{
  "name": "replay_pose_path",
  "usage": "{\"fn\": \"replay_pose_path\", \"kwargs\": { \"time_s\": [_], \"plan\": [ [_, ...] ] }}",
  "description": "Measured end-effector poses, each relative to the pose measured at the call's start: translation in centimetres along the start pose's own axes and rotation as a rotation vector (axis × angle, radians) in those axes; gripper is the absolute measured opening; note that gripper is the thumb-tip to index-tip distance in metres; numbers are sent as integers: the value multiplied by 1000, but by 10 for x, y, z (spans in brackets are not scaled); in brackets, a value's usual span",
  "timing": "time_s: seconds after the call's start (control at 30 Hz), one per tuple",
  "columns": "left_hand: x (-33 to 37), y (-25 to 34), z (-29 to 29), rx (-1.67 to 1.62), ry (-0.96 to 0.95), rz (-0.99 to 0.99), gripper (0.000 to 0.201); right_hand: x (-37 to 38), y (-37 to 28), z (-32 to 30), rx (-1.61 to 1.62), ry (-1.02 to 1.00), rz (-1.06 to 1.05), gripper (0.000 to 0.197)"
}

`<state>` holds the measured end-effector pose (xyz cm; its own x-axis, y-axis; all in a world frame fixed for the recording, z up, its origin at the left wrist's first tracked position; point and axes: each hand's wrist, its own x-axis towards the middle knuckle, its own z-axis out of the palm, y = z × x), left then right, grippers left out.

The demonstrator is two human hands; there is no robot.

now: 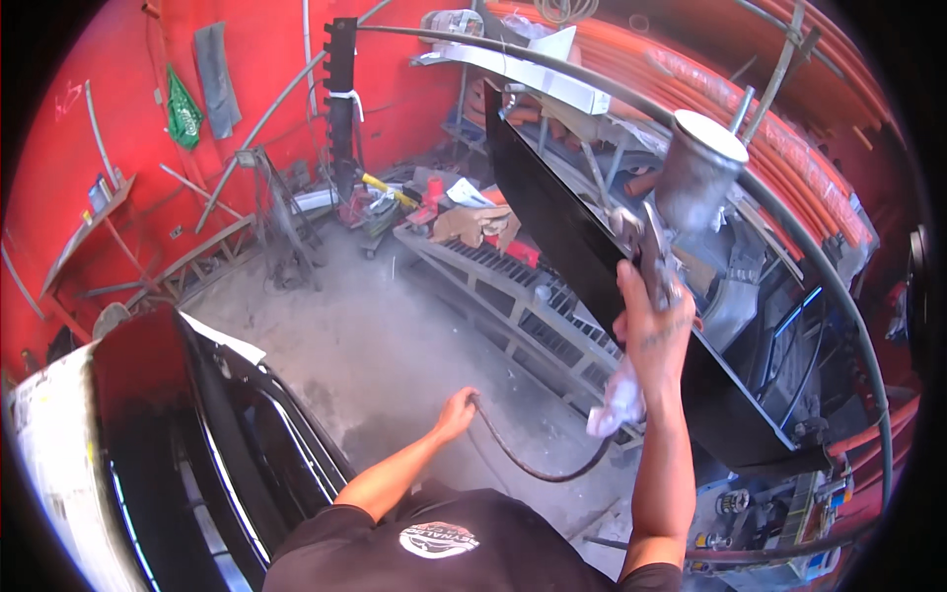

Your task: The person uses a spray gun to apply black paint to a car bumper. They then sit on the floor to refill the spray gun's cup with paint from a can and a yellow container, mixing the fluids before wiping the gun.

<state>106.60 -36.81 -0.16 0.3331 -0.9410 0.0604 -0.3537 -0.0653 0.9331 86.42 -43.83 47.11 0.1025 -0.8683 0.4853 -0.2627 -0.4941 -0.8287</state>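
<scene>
My right hand (pixel 655 333) is raised and wrapped round the handle of a spray gun (pixel 651 255). A grey cup (pixel 691 187) with a pale round top stands up at the gun's far end. Below that hand hangs a crumpled whitish cloth (pixel 619 403); how it is held is hidden. Lower down and to the left, my left hand (pixel 457 414) is closed on a thin dark hose (pixel 538 474), which curves in a loop toward my right arm. Just beyond the gun, a long glossy black panel (pixel 557 202) slants across from upper left to lower right.
Black car-body parts (pixel 237 424) lie at the lower left. A slatted grey rack (pixel 493 296) with cardboard on it stands beyond my hands. Orange tubes (pixel 789 128) fill the upper right, and a thick dark curved bar (pixel 838 266) arches on the right. Dusty floor (pixel 345 326) lies between.
</scene>
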Motion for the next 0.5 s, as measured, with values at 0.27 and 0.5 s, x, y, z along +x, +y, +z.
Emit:
{"fn": "replay_pose_path", "kwargs": {
  "time_s": [0.27,0.5],
  "plan": [
    [75,44,-78,-113,-41,-8,38,181,-60,146,-115,-125,-237,41],
    [83,90,-82,-235,-121,-39,36,263,-93,175,-88,-217,-273,40]
  ]
}}
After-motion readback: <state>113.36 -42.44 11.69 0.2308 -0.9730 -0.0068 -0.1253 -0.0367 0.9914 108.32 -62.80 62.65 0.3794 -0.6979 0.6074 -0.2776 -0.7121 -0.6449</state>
